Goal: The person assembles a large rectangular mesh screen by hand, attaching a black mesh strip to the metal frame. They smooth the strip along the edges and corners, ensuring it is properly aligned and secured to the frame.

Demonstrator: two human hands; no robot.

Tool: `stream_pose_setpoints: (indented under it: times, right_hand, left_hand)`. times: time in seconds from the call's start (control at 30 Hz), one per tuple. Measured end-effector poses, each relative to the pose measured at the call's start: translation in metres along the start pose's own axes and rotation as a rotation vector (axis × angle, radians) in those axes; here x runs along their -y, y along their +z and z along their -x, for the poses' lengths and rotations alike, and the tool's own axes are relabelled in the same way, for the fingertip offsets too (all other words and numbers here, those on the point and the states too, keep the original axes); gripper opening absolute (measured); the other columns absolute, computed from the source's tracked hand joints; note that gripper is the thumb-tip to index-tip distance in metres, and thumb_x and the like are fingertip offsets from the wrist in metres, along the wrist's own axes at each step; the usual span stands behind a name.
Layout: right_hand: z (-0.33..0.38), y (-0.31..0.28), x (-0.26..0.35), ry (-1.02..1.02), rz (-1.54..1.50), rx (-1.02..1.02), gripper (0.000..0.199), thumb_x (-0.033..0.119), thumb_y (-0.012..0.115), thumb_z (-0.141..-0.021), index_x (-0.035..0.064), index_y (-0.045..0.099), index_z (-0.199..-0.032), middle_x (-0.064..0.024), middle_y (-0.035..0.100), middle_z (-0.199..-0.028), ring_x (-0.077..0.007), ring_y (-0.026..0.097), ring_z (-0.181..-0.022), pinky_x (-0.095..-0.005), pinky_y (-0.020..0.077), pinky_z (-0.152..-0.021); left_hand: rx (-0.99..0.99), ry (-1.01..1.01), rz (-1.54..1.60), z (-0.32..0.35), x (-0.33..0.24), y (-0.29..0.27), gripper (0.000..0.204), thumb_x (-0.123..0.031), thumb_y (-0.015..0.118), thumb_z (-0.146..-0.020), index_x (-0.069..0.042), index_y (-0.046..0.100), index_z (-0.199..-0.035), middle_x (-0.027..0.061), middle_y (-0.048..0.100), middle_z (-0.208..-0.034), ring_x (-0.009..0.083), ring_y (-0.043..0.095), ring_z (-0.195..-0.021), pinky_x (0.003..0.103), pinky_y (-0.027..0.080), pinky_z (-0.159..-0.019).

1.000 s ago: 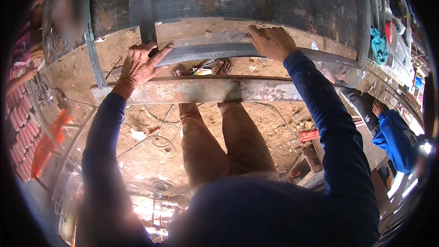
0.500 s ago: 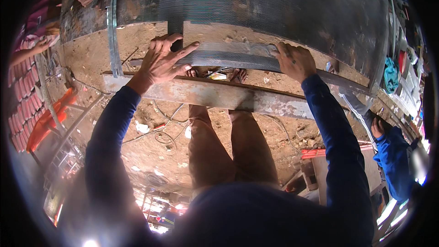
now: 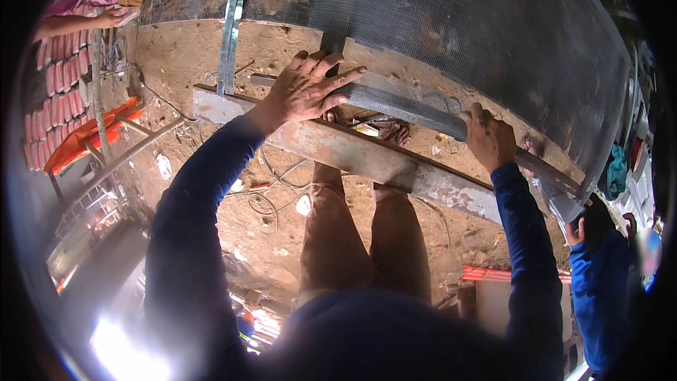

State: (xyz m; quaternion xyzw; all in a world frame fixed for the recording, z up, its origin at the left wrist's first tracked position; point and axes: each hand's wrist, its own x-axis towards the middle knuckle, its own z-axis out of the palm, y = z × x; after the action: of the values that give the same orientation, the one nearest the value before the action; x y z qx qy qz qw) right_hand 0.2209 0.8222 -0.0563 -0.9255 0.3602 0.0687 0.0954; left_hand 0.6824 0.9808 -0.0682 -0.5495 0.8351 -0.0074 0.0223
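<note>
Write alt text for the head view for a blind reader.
A spread left hand and curled right hand are at the near edge of a dark wire-mesh sheet. A long brown-and-grey beam slants lower in view; a person in blue is at right.

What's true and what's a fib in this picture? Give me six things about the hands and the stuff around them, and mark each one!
1. The left hand has its thumb and forefinger apart. True.
2. The right hand is curled at the near edge of the mesh. True.
3. Both of these hands wear gloves. False: both are bare.
4. The orange sheet is on the right of the picture. False: the orange sheet is on the left.
5. The bar has rusty-looking patches. True.
6. The person's sleeves are yellow. False: the sleeves are dark blue.
</note>
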Motion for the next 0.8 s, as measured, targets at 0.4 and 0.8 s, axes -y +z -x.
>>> stream_pose_setpoints:
  times: [0.4,0.8]
  right_hand:
    - [-0.004,0.005,-0.004,-0.028,0.028,0.009,0.040,0.041,0.068,-0.113,0.0075,0.076,-0.133,-0.0184,0.084,-0.102,-0.0353,0.081,-0.072,-0.0459,0.0664,-0.065]
    - [-0.008,0.030,-0.031,-0.131,-0.069,-0.097,0.041,0.046,0.066,-0.115,0.0093,0.078,-0.129,-0.0148,0.082,-0.100,-0.0304,0.080,-0.080,-0.0460,0.0657,-0.073]
  left_hand:
    - [0.106,0.050,0.152,-0.008,0.012,0.003,0.077,-0.078,0.044,-0.113,-0.042,0.040,-0.181,0.0066,0.015,-0.196,0.0357,0.009,-0.181,0.066,0.010,-0.145]
    - [0.102,0.076,0.092,-0.013,0.011,0.010,0.076,-0.077,0.045,-0.112,-0.038,0.048,-0.178,0.0095,0.015,-0.196,0.0400,0.011,-0.180,0.067,0.016,-0.144]
